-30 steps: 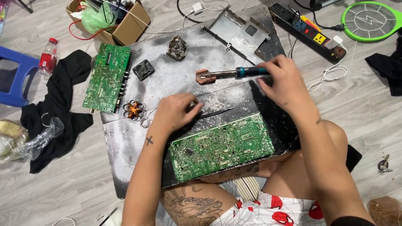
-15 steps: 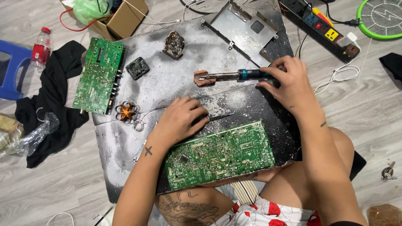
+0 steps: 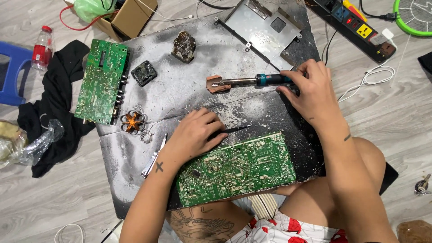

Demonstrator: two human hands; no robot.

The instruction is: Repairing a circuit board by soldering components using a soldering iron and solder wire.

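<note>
Head view, single picture, looking down on a scorched work board (image 3: 135, 153) laid on the floor.

Right hand (image 3: 310, 92): closed around the blue handle of a soldering iron (image 3: 252, 81). Iron lying level across the upper middle of the board, tip resting on a small brown block (image 3: 215, 84). Likely light and stiff; metal shaft presumably hot, so best held by the handle only, well back from the tip.

Left hand (image 3: 193, 135): fingers curled over a thin dark tool (image 3: 234, 130), perhaps tweezers; point sticking out toward the right, just above the large circuit board (image 3: 236, 168). Grip itself hidden under the fingers.

Large circuit board: green, flat, at the near edge of the work board, partly over the lap. Probably light, rigid, fragile at the solder joints; best taken by the bare edges.

Also present: second circuit board (image 3: 101, 81) at the left edge; copper coil (image 3: 132, 122) beside it; nail clippers (image 3: 153, 157) near the left wrist; dark lump (image 3: 183, 46); small black part (image 3: 144, 73); metal plate (image 3: 265, 29) at top; power strip (image 3: 355, 27); cardboard box (image 3: 132, 18); black cloth (image 3: 54, 117); plastic bottle (image 3: 42, 47).
</note>
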